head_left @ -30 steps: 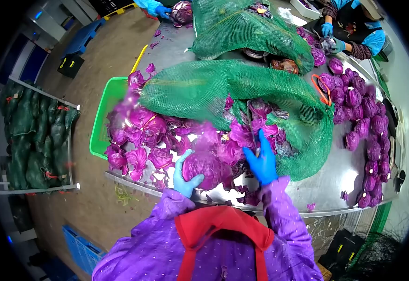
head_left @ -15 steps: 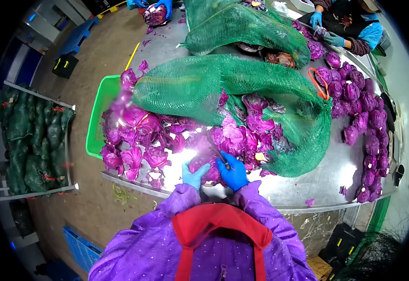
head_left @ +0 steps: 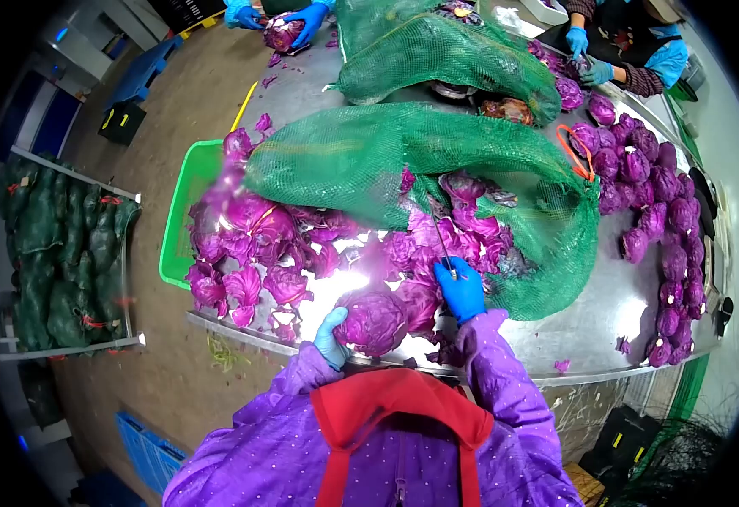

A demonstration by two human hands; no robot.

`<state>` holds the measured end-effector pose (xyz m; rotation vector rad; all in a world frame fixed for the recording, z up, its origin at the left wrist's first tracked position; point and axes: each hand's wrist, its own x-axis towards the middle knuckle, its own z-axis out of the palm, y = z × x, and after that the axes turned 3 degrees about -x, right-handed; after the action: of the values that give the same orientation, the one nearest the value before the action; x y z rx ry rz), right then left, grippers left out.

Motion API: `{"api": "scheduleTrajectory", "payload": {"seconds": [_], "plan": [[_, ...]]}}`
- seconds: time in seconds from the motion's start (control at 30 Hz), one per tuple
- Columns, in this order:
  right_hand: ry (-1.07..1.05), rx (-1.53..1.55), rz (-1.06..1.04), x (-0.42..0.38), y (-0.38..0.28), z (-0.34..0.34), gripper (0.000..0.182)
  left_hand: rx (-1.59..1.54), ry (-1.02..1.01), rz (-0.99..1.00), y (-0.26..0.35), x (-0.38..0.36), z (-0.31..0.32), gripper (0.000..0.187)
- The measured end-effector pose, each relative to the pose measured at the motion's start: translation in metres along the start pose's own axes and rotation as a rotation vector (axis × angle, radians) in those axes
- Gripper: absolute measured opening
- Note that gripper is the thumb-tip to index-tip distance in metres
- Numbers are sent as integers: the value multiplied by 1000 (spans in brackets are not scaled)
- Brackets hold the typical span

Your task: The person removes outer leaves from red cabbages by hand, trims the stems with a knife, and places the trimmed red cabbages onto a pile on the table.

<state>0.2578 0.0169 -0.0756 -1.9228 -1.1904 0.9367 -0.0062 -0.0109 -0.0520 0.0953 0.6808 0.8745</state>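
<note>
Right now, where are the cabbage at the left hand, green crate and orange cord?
Cabbage (head_left: 374, 323): head view, middle.
Green crate (head_left: 181, 203): head view, side wall.
Orange cord (head_left: 588, 175): head view, lower end.

Lighting bright and cool over the steel table (head_left: 555, 348). White glare burns out its surface just off centre at 8 o'clock; second hot spot towards 3 o'clock. Sacks on the rack (head_left: 65, 245) at 9 o'clock dimmer, low contrast. Soft, hazy smears veil the red cabbage leaves (head_left: 255, 221) at 10 o'clock and frame centre. Green mesh sack (head_left: 505, 156) mostly sharp at 1 o'clock. Wide-angle distortion bows the table's front edge; black vignette rounds the corners.
</note>
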Motion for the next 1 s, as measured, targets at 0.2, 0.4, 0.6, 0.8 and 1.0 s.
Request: {"api": "scheduleTrajectory", "payload": {"seconds": [0.2,0.4,0.6,0.8,1.0], "plan": [[-330,221,-206,-57,-70,-17,52,119,-107,42,7,10,19,71],[-372,345,-52,-61,-73,-17,37,497,-205,275,17,10,34,84],[-70,306,-311,-64,-63,-2,22,822,-235,393,27,11,43,87],[103,45,-112,-35,-17,1,15,648,-250,350,18,10,43,89],[-123,401,-11,-41,-41,-18,42,442,-302,296,20,6,54,92]]}}
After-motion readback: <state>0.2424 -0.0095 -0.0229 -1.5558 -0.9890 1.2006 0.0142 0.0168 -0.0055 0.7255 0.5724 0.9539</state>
